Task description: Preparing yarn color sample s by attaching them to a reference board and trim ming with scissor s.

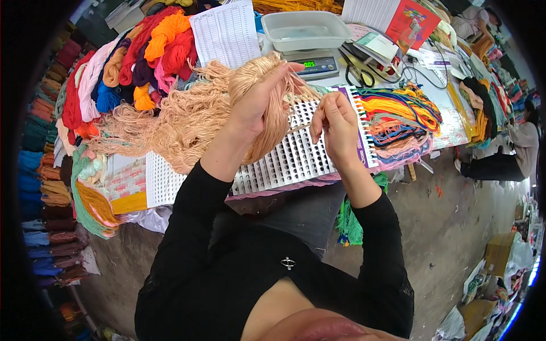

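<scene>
My left hand (256, 108) is wrapped round a thick skein of peach yarn (277, 128), holding it up over the table. To its right my right hand (336, 122) is closed in a pinch on a strand of peach yarn (300, 128), which runs across from the skein. A loose, tangled heap of the same peach yarn (190, 119) spreads to the left. Beneath both hands lies a white board with rows of round holes (273, 177). Many-coloured threads (398, 113) are tied along its notched right edge.
Behind the hands stand a digital scale (318, 67) and a clear plastic tub (307, 34). Black-handled scissors (364, 77) lie to the right. A printed sheet (224, 34) rests beside coloured skeins (136, 62) at the back left. Another person (515, 150) is at the far right.
</scene>
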The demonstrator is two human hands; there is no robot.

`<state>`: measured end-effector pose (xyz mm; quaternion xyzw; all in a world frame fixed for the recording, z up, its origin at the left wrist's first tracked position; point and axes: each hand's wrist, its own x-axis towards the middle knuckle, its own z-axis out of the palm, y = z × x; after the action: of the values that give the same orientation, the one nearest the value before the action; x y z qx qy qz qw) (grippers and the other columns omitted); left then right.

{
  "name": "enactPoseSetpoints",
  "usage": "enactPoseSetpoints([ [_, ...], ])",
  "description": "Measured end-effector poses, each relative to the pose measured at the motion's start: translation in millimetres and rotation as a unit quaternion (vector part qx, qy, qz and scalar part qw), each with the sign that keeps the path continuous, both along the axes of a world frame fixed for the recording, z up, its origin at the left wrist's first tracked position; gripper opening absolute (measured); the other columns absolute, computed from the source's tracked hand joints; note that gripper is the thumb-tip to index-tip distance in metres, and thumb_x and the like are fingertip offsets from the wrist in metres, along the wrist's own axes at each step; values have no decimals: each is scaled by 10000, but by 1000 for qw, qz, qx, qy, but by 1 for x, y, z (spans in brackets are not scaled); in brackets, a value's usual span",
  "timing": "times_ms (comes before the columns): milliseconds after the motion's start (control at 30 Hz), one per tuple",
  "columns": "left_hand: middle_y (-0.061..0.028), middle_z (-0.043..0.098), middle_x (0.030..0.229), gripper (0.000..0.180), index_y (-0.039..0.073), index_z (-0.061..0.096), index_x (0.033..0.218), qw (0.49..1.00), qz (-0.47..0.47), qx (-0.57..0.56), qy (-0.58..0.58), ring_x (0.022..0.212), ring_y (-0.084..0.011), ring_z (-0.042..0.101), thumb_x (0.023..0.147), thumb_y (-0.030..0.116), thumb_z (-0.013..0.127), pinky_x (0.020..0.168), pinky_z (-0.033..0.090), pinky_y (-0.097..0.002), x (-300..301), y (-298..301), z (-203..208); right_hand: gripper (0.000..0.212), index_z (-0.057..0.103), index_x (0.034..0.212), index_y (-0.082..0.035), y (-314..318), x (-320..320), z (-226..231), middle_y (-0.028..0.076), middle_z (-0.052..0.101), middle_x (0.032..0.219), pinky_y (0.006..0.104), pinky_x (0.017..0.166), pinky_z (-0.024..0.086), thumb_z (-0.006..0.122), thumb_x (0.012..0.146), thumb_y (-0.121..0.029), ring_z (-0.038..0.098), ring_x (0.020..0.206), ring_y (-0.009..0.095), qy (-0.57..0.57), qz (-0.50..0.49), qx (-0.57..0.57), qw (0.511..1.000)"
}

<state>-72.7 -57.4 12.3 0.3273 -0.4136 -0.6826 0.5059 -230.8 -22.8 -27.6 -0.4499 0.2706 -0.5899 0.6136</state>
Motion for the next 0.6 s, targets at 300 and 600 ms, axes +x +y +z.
enactPoseSetpoints([
  [300, -52, 617, 756, 365, 26, 542, 1128, 998, -60, -31, -13, 450, -48, 454, 949, 326, 438, 401, 336, -155, 9, -1, 4, 210, 506, 923, -28, 7, -2, 10, 17, 426, 508, 230, 403, 367, 427, 961, -219, 417, 392, 103, 56, 80, 50, 994],
  [600, -90, 624, 849, 390, -6, 604, 941, 990, -68, 75, 94, 770, -162, 619, 929, 362, 478, 662, 531, -264, 3, 8, 7, 191, 591, 891, -2, -16, -23, 5, 35, 562, 731, 188, 508, 376, 534, 914, -183, 484, 553, 92, -198, -40, 31, 979],
])
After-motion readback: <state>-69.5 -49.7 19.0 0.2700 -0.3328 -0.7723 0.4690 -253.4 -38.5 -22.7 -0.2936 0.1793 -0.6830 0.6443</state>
